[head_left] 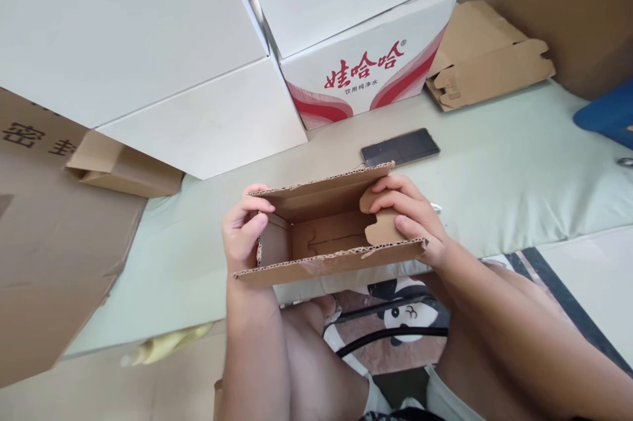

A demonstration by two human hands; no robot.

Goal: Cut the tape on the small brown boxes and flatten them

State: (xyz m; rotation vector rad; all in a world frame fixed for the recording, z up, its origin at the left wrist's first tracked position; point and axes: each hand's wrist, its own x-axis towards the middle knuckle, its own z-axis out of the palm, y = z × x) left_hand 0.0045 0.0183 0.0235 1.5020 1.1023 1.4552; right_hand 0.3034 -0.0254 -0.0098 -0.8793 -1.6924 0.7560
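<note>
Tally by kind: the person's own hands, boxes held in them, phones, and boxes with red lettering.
Hands (left hand, right hand): 2
Held open cardboard box: 1
Phone: 1
Red-lettered white box: 1
Total: 5

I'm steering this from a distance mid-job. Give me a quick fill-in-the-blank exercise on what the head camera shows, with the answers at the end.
1. The left hand and right hand hold ____ ends of the open cardboard box.
2. The notched flap at one end of the box is touched by the ____ hand.
3. The largest lettering on the white carton is coloured ____.
4. The printed animal seen below the box in the view is a ____.

Missing words: opposite; right; red; panda.
</note>
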